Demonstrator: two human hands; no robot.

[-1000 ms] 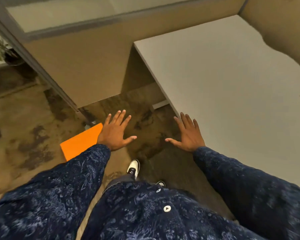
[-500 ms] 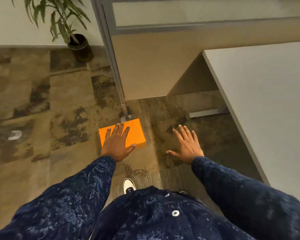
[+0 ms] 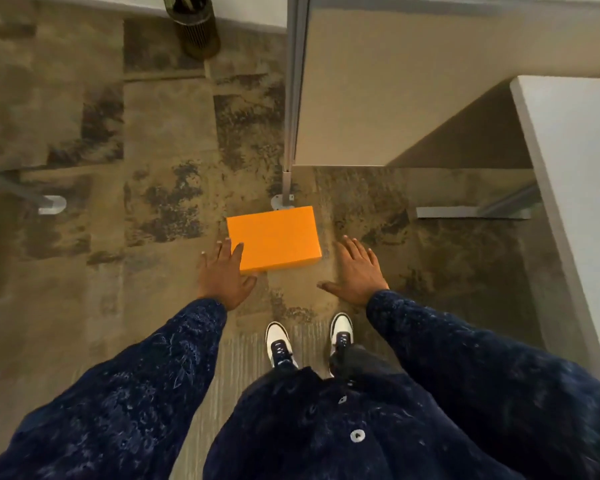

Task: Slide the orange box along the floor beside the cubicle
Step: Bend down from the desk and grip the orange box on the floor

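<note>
An orange box (image 3: 276, 237) lies flat on the patterned carpet, just in front of the metal foot of the cubicle partition (image 3: 378, 98). My left hand (image 3: 224, 273) hovers open at the box's near left corner, fingers spread, fingertips overlapping its edge in view. My right hand (image 3: 359, 271) is open with fingers spread, a little to the right of the box and apart from it. Both hands hold nothing. Whether the left hand touches the box is unclear.
A grey desk (image 3: 575, 174) stands at the right with its leg bar (image 3: 471, 212) on the floor. A potted plant (image 3: 196, 27) sits at the back by the wall. Another partition foot (image 3: 51, 204) is at the left. My shoes (image 3: 279, 342) stand behind the box.
The view has swung left and down, bringing the whole box into view. My left hand has slid off the top of the box to its near left corner.
</note>
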